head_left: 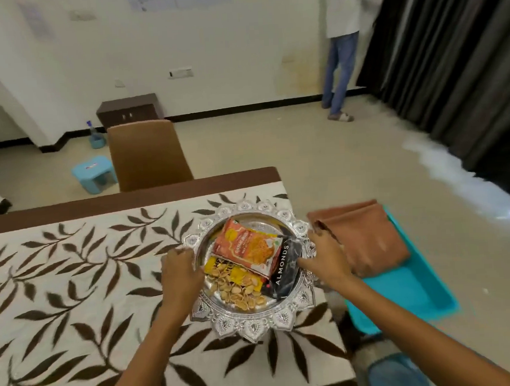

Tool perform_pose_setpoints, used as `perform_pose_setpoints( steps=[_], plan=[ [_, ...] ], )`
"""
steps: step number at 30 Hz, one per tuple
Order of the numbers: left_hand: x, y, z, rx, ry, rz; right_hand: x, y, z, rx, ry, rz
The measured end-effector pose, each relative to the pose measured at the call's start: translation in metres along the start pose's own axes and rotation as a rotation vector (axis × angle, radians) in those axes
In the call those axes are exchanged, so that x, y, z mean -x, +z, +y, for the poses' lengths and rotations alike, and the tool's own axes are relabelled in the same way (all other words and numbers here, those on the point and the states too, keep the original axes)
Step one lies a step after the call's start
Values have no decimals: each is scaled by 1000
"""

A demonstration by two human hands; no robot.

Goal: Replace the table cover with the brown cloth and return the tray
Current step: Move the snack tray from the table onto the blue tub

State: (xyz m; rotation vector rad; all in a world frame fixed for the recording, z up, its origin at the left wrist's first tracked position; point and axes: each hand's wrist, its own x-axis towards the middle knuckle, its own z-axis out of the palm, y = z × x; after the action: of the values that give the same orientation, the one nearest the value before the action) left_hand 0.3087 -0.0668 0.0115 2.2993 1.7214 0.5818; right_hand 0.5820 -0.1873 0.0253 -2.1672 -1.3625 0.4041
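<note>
An ornate round silver tray (pixel 249 323) sits at the right end of the table, on a cream cover with brown leaf prints (pixel 74 278). In it lie an orange snack packet (pixel 248 247), a yellow nut packet (pixel 238 289) and a black almonds packet (pixel 282 268). My left hand (pixel 179 275) grips the tray's left rim. My right hand (pixel 326 257) grips its right rim. The folded brown cloth (pixel 367 236) rests on a turquoise bin (pixel 415 290) just right of the table.
A brown chair (pixel 147 154) stands at the table's far side. On the floor are a small blue stool (pixel 94 172) and a blue bucket (pixel 393 372) near the table's right corner. A person (pixel 340 53) stands by dark curtains (pixel 448 61) at the back right.
</note>
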Motion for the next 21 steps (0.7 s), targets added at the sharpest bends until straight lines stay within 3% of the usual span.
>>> perform_pose_setpoints(
  steps=[10, 21],
  plan=[
    [39, 98, 196, 66, 152, -105, 43, -119, 177, 0, 168, 77],
    [38, 201, 306, 84, 271, -214, 31, -154, 313, 58, 427, 7]
  ],
)
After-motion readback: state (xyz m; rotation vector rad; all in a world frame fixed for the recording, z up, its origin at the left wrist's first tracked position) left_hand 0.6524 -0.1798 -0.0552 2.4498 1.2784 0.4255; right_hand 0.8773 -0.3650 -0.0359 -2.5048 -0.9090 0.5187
